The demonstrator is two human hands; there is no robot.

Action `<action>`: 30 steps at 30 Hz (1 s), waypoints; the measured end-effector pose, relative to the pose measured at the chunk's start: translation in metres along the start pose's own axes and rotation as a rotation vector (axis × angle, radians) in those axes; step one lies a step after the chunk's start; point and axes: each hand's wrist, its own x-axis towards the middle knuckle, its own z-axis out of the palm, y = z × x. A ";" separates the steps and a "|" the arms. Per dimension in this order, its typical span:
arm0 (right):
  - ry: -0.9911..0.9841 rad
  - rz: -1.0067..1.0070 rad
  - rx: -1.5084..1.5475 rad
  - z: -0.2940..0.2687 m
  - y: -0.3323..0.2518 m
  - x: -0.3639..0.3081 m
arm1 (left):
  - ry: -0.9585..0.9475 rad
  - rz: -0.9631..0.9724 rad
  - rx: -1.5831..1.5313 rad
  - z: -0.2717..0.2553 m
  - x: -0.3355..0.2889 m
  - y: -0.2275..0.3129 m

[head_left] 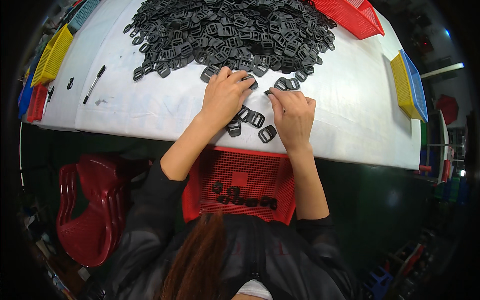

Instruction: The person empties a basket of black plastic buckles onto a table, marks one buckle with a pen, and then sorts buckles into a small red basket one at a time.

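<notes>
Before you, smooth black plastic buckles (225, 37) carry a faint sheen against a white, matt, lightly creased table covering (355, 115); the perforated red basket (240, 179) is plastic, the maroon plastic chair (86, 235) shines glossy and smooth, and your dark sleeves (152, 202) are of thin cloth.

- white tbl (350, 115): cloth-type cover, grey smudge (101, 102) on L side
- pen (94, 85), blk + pale: L part of tbl, lying diag., just above smudge
- 2nd pen (49, 96): far L, just beside sm. red bskt (37, 103)
- yellow mesh bskt (52, 55): L edge of tbl
- blue-grn bskt (84, 15): upper L, just past yellow one
- lg red bskt (357, 20): far side of tbl, R of ctr
- R edge of tbl: yellow bskt w/ blue bskt (416, 85) up against its outer side
- dk red plastic chair (90, 220): L of tbl front, has arms, on dk grn floor (365, 200)
- blue plastic item (378, 282): lower R, type unclear
- red item (448, 109): R bkgd, blurry
- light strip (442, 70): R bkgd, bright
</notes>
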 end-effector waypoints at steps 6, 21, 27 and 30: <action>0.005 0.125 0.078 -0.012 0.021 0.003 | -0.094 -0.393 -0.307 -0.016 0.016 0.012; 0.012 0.417 0.081 -0.034 0.084 -0.001 | -0.179 0.097 0.014 0.028 0.041 0.036; -0.059 0.238 0.151 -0.056 0.042 -0.048 | 0.053 -0.129 -0.196 -0.030 0.007 0.009; -0.064 0.106 0.044 -0.053 0.032 -0.065 | 0.023 -0.285 -0.269 -0.049 -0.016 0.009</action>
